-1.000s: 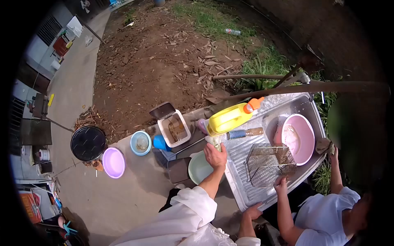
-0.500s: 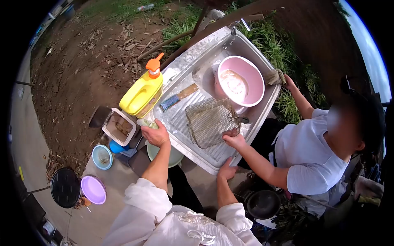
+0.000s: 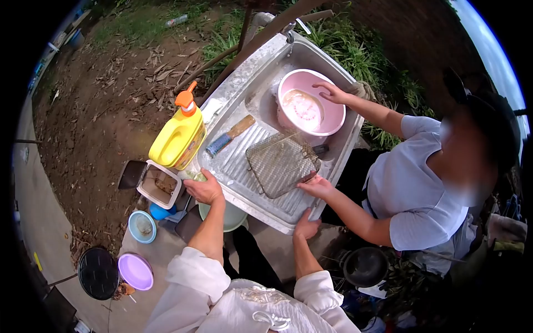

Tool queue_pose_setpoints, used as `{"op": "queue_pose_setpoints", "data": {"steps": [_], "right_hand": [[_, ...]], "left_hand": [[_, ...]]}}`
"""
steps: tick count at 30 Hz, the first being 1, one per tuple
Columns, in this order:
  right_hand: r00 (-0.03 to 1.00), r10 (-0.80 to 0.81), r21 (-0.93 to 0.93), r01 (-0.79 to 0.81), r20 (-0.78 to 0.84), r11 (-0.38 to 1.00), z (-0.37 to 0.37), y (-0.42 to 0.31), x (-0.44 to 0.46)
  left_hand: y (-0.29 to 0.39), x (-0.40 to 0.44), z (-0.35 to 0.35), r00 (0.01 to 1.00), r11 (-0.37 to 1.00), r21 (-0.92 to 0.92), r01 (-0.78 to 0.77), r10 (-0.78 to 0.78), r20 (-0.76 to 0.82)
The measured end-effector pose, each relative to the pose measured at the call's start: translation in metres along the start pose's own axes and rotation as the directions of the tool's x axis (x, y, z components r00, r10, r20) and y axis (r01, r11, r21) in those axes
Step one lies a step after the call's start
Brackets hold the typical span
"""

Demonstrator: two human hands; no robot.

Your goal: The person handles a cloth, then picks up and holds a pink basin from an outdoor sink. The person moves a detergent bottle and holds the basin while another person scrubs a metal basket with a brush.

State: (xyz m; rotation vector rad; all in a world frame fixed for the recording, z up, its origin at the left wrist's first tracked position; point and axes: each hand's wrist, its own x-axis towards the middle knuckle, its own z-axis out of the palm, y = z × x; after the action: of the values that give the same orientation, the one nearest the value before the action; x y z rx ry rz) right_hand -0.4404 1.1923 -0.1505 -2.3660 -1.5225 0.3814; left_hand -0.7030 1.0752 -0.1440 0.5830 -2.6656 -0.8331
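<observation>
A grey sink (image 3: 261, 208) with a ribbed drainboard stands before me. My left hand (image 3: 206, 190) is closed on its near left corner, beside a pale green pad or cloth (image 3: 194, 176). At the near right edge, my right hand (image 3: 306, 226) grips the rim, its fingers partly hidden. A co-worker's hand (image 3: 315, 186) holds a wire mesh basket (image 3: 277, 166) tilted over the drainboard; their other hand (image 3: 332, 93) is at a pink basin (image 3: 294, 105) in the bowl. A brush (image 3: 230, 136) with a wooden end and blue part lies on the drainboard.
A yellow jug (image 3: 176, 141) with an orange pump stands at the sink's left edge. Below it are an open bin (image 3: 158, 183), a light blue bowl (image 3: 142, 226), a purple basin (image 3: 135, 272) and a black round lid or pan (image 3: 98, 273). A dark pan (image 3: 365, 266) sits lower right.
The co-worker's far hand has moved from the cloth on the sink's edge to the pink basin. The mesh basket has turned slightly in their other hand. My hands keep their places on the sink.
</observation>
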Motion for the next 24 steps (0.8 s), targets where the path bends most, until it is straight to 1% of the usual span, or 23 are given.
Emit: {"op": "queue_pose_setpoints", "data": {"steps": [2,11,17,21,24], "right_hand": [[1.000,0.004,0.019,-0.004,0.011,1.000,-0.0014,-0.0010,-0.0004],[0.999,0.000,0.093,-0.003,0.035,0.996,0.0026,0.0050,0.0013],[0.999,0.008,0.057,-0.010,0.035,0.998,-0.0006,0.0004,-0.0003],[0.999,0.020,0.070,-0.023,0.046,0.997,-0.0044,-0.0023,-0.0020],[0.999,0.019,0.070,-0.022,0.048,0.997,-0.0047,-0.0039,-0.0020]], "left_hand": [[-0.0017,0.0002,0.0022,1.000,1.000,-0.025,-0.002,0.002,-0.002],[-0.0001,0.0004,-0.0020,1.000,1.000,-0.015,0.013,-0.013,0.022],[-0.0040,-0.0006,0.0036,1.000,1.000,-0.003,0.005,-0.005,-0.009],[-0.0041,-0.0005,0.0029,1.000,1.000,0.005,0.009,-0.009,0.014],[-0.0014,-0.0004,0.0004,1.000,1.000,-0.024,0.018,-0.017,0.024]]}}
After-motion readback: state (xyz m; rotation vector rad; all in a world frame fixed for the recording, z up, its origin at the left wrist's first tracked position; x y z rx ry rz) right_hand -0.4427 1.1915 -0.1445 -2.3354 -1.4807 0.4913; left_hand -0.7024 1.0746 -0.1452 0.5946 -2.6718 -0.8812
